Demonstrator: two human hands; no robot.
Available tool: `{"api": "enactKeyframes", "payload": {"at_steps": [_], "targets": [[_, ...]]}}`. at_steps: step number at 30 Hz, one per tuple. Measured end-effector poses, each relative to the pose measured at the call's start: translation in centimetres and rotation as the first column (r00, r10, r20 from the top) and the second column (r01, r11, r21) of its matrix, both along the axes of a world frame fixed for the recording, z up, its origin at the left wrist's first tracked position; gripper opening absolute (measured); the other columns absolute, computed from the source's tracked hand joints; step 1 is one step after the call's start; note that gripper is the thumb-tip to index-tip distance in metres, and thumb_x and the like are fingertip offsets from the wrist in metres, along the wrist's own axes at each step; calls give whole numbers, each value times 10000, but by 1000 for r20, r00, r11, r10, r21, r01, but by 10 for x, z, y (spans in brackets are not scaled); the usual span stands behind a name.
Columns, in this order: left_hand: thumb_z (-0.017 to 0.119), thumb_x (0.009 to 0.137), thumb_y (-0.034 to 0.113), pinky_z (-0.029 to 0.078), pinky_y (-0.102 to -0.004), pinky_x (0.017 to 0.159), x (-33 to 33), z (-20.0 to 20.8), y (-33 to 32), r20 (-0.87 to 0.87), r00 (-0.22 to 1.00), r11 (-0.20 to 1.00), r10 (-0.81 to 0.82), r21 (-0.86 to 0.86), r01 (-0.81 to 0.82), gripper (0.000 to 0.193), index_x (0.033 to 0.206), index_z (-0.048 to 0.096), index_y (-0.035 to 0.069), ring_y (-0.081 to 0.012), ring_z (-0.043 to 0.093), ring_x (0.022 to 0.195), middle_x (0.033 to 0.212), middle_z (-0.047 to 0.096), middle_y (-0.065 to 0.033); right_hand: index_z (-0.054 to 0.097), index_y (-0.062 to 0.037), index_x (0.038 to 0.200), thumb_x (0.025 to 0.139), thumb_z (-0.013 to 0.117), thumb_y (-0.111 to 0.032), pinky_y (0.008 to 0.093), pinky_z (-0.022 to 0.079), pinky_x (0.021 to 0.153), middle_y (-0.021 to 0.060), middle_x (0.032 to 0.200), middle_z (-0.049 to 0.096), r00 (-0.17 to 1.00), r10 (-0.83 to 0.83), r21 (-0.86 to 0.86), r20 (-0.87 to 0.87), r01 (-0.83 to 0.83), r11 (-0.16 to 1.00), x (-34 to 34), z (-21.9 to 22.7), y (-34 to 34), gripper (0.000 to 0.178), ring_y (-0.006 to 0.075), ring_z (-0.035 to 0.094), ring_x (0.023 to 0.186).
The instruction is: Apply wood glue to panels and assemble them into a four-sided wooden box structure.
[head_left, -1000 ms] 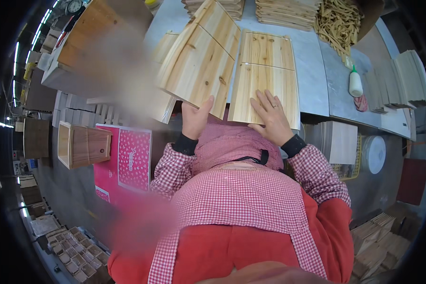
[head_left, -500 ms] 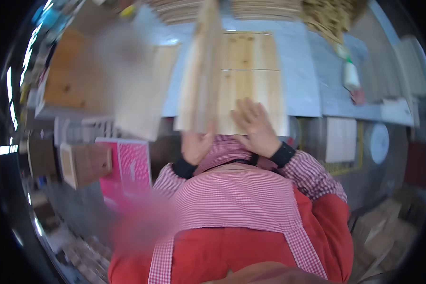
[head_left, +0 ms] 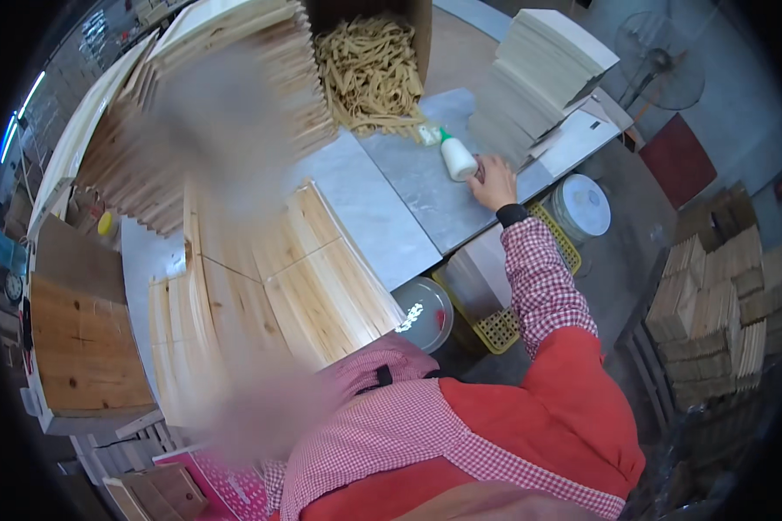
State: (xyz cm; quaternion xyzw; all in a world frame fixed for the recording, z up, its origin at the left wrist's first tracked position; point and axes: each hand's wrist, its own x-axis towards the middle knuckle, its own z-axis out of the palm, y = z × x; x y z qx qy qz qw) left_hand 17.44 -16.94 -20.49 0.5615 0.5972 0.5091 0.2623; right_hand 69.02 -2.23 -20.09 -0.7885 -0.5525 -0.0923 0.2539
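Observation:
My right hand (head_left: 495,182) reaches out over the grey worktop with curled fingers, at the base of a white squeeze bottle (head_left: 458,158) with a green nozzle. A small reddish scrap shows at the fingertips; what the fingers hold is mostly hidden. The bottle lies on its side. In front of my body lies a light wooden panel (head_left: 334,300) with a thin groove across it. Another grooved panel (head_left: 226,291) stands tilted against its left side, partly behind a blurred smudge. My left hand is not visible.
Stacked wooden panels (head_left: 308,87) rise at the back left. A box of tan strips (head_left: 369,74) stands beyond the bottle. Pale boards (head_left: 547,74) are piled at the right rear. Below the table edge are a yellow basket (head_left: 495,330) and a round white-lidded tub (head_left: 585,207).
My view has turned right. My right hand left the flat panel and went out to the bottle. My left hand, earlier at the tilted panel's near end, has gone out of sight.

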Motion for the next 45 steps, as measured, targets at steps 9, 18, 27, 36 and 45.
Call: {"api": "enactKeyframes", "payload": {"at_steps": [9, 18, 27, 36, 45], "targets": [[632, 851, 50, 482, -316, 766, -6, -6, 6, 8, 999, 998, -41, -53, 41, 268, 1043, 551, -120, -190, 596, 862, 971, 629, -149, 680, -68, 824, 809, 622, -321, 446, 489, 715, 144, 890, 658, 992, -58, -274, 110, 86, 958, 22, 24, 22, 260, 347, 609, 853], [628, 850, 42, 484, -311, 757, -7, -8, 6, 25, 998, 998, -53, -37, 54, 251, 1024, 552, -123, -186, 601, 853, 949, 636, -145, 671, -82, 941, 850, 581, -239, 449, 457, 831, 95, 1006, 645, 641, -465, 473, 610, 176, 863, 62, 264, 43, 202, 280, 607, 974], [628, 850, 42, 484, -308, 764, -11, -11, 7, 65, 998, 998, -21, -56, 25, 260, 1039, 554, -121, -181, 608, 854, 959, 641, -146, 686, -49, 936, 848, 561, -179, 398, 496, 823, 128, 1009, 666, 786, -217, -14, 578, 276, 961, 61, 282, 34, 201, 306, 624, 1008], [629, 845, 39, 489, -299, 737, -1, -7, 8, 89, 995, 999, -36, -32, 39, 241, 1021, 573, -115, -174, 613, 833, 934, 650, -133, 638, -44, 983, 860, 578, -142, 401, 481, 879, 118, 996, 634, 587, -219, 125, 780, 196, 973, 82, 264, 41, 169, 304, 600, 983], [634, 834, 25, 478, -300, 789, -12, -12, 8, 114, 993, 997, -32, -66, 39, 291, 1087, 554, -92, -169, 597, 903, 1006, 631, -134, 549, -144, 1260, 954, 466, -293, 430, 423, 988, 145, 1271, 536, 822, -128, -29, 555, 173, 984, 66, 291, 97, 350, 350, 501, 1191]]}}
